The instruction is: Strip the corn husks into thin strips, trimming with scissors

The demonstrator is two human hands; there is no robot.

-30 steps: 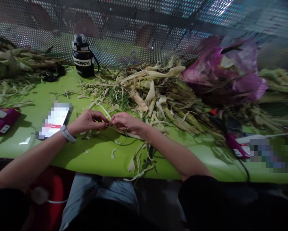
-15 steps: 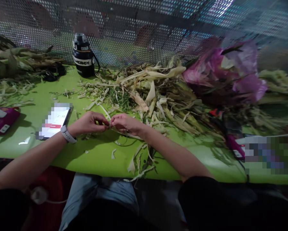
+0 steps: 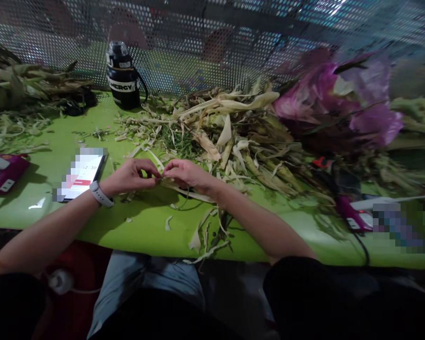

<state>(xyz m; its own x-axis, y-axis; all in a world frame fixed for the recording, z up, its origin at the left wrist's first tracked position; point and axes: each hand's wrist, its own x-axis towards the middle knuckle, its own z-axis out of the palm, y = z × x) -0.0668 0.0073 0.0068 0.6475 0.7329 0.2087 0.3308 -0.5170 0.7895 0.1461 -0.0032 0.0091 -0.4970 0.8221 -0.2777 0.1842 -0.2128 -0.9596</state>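
Observation:
Over the green tabletop (image 3: 141, 226), my left hand (image 3: 132, 177) and my right hand (image 3: 189, 175) meet fingertip to fingertip. Both pinch a thin plant strip (image 3: 168, 181); its held end is small and partly hidden by the fingers. Under my right hand, a pale length and a thin green strand trail toward the right. A white watch band (image 3: 101, 194) circles my left wrist. Just beyond the hands spreads a heap of dried husks and leaf strips (image 3: 229, 137), with a green tangle of fine shreds (image 3: 178, 141) at its near left.
A phone (image 3: 82, 174) lies left of my left hand. Behind it stands a black bottle (image 3: 123, 87) against a perforated metal screen (image 3: 184, 56). A pink plastic bag (image 3: 307, 101) rests at the back right. Purple devices (image 3: 8, 174) sit at both sides. Loose strips (image 3: 210, 238) hang near the front edge.
The view has tilted slightly, so the scene sits a little higher. My right fingers have lifted a little off the pinch and look more spread; both hands stay together.

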